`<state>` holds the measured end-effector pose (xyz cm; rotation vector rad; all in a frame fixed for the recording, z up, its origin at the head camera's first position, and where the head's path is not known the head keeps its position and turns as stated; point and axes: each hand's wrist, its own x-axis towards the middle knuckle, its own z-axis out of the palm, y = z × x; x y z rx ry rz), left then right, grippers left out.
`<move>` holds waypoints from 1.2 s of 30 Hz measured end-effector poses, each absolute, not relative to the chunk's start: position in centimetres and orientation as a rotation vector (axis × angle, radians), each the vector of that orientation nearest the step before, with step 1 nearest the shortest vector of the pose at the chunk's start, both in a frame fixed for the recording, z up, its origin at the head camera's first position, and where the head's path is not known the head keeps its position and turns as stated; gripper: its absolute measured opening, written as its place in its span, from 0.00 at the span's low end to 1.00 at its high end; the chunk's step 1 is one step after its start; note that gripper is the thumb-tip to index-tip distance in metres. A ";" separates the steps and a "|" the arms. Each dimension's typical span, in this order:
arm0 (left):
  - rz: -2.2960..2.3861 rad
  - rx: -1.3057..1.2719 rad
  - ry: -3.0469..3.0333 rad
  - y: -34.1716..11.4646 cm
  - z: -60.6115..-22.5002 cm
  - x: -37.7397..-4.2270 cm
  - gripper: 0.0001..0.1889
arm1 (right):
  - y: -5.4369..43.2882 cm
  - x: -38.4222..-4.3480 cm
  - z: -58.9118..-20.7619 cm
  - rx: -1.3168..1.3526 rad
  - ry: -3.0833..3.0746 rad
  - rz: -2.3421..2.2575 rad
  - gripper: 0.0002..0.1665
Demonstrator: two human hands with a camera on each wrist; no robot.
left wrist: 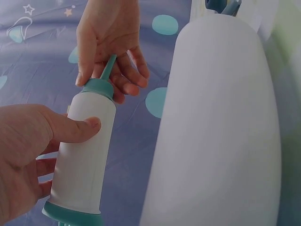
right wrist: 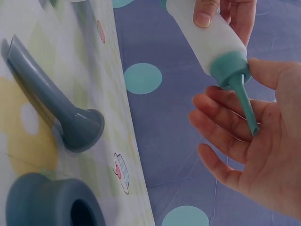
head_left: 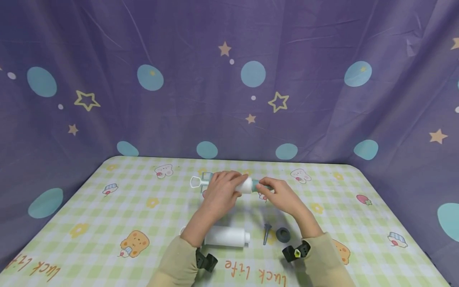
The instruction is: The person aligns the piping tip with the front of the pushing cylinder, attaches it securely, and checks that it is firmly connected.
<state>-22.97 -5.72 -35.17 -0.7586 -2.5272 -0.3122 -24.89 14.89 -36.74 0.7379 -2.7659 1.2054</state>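
Note:
My left hand (head_left: 221,191) grips a white syringe (head_left: 246,185) round its barrel, holding it sideways above the far middle of the table. In the left wrist view the thumb lies across the white barrel (left wrist: 82,165), and a teal collar (left wrist: 70,214) rings its plunger end. A white loop handle (head_left: 195,182) sticks out to the left. At the other end my right hand (head_left: 285,196) holds the teal cap (right wrist: 228,68) between thumb and fingers. The cap's thin teal nozzle (right wrist: 243,103) points into the right palm, whose other fingers are loosely bent.
Closer to me, a second white tube (head_left: 226,236) lies on the checked tablecloth (head_left: 172,211), partly behind the left forearm. Right of it lie a grey nozzle (head_left: 266,234) and a grey ring-shaped cap (head_left: 283,235). A purple curtain (head_left: 186,115) hangs behind the table.

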 end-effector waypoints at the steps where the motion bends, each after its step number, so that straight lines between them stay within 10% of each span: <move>1: -0.312 -0.758 -2.525 -5.7 -35.2 -23.0 0.28 | 14.9 -24.9 -36.8 0.736 -2.767 1.206 0.20; 36: -0.316 -0.759 -2.515 -5.9 -35.1 -22.9 0.28 | 15.2 -25.2 -36.9 0.808 -2.595 1.275 0.22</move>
